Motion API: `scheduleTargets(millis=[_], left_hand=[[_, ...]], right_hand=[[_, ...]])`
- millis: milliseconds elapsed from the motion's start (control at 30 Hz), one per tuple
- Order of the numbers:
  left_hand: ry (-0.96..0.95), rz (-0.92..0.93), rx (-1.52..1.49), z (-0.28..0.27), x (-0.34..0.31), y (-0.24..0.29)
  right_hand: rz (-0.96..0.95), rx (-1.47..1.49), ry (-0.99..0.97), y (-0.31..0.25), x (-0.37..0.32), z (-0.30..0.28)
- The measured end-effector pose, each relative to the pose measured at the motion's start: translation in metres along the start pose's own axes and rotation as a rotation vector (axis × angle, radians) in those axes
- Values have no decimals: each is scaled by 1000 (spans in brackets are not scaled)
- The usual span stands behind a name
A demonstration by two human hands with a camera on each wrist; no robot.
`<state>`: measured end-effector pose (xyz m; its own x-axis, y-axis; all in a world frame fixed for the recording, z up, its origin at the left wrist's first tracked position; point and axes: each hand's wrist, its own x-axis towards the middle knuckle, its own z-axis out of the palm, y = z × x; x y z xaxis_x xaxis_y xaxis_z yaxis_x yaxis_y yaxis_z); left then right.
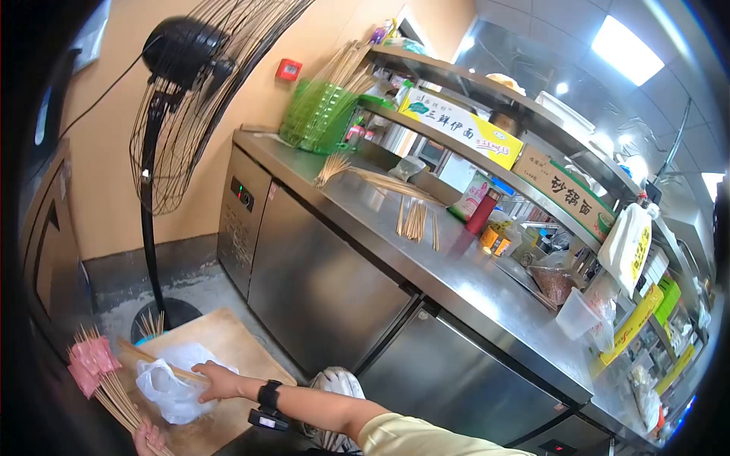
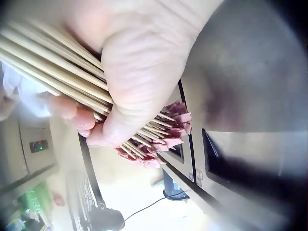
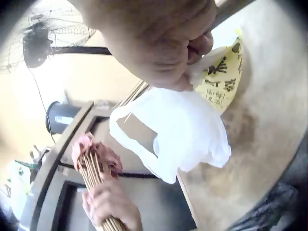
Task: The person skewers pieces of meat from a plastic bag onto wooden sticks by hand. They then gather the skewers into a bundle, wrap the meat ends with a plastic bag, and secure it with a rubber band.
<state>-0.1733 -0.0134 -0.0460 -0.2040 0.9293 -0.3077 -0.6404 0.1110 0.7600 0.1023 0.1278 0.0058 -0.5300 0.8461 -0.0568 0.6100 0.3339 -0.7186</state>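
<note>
In the head view, my left hand [image 1: 150, 438] is at the lower left, gripping a bundle of wooden skewers [image 2: 57, 67] around their bare lengths. Folded pink meat slices [image 1: 93, 357] sit bunched on the far ends. My right hand [image 1: 220, 382] is over a tan board [image 1: 251, 349], its fingers curled round a few bare skewers [image 1: 156, 359]. Directly under this hand lies a white plastic bag [image 1: 171, 395] with loop handles. The right wrist view shows the bag's yellow printed part [image 3: 224, 79] beside the fingers.
A teal container [image 1: 141, 340] with upright skewers stands at the board's far edge, near a black standing fan [image 1: 152, 220]. The steel counter [image 1: 365, 205] on the right carries loose skewers [image 1: 414, 220], a green basket [image 1: 319, 114] and a red bottle [image 1: 484, 211].
</note>
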Motion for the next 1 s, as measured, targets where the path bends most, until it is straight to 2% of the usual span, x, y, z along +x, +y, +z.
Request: scheduleTargets(millis=[100,133,167,233,267,300,333,367,433,500,567,633,700,767,867,933,1000], left_hand=[[-40,-16,-10,1,-1,-2],[-44,-55,-82,0,1,-3],[-377,-119,-311,-10,13,-11],[-1036,-248,-765,-35,41,-28],[-772,-211,-565,-26,30,-22],[-506,-174,-363,-8,6,-6],[-243,-133,-163,1,-8,3],[-287,-150,-193,-2,-8,3],[-386,-178,-256,-6,-4,0],[-363,-189,-263,-1,-6,2],[-355,-184,-271,4,-11,2],[-371,-177,-262,9,-15,6],[-414,-188,-253,16,-19,13],[-443,-197,-249,23,-22,18],[-459,-186,-269,30,-25,21],[-467,-184,-293,26,-24,18],[-400,-153,-267,21,-23,12]], right_hand=[[-69,103,11,-22,-22,-51],[-210,96,238,-19,-27,-60],[-174,149,311,-13,-35,-75],[-163,173,464,-63,-75,-152],[-246,47,538,-78,-92,-184],[-144,134,486,-110,-121,-215],[-87,203,564,-127,-141,-236],[-29,270,641,-138,-159,-253],[31,240,569,-148,-198,-286],[76,97,546,-150,-236,-307],[80,-85,852,-149,-273,-329],[75,133,1170,-158,-307,-359],[0,361,1274,-142,-345,-413],[-77,718,1369,-130,-373,-471],[-32,866,1440,-118,-403,-543],[-4,908,1410,-116,-407,-560],[-94,881,1402,-115,-400,-555]])
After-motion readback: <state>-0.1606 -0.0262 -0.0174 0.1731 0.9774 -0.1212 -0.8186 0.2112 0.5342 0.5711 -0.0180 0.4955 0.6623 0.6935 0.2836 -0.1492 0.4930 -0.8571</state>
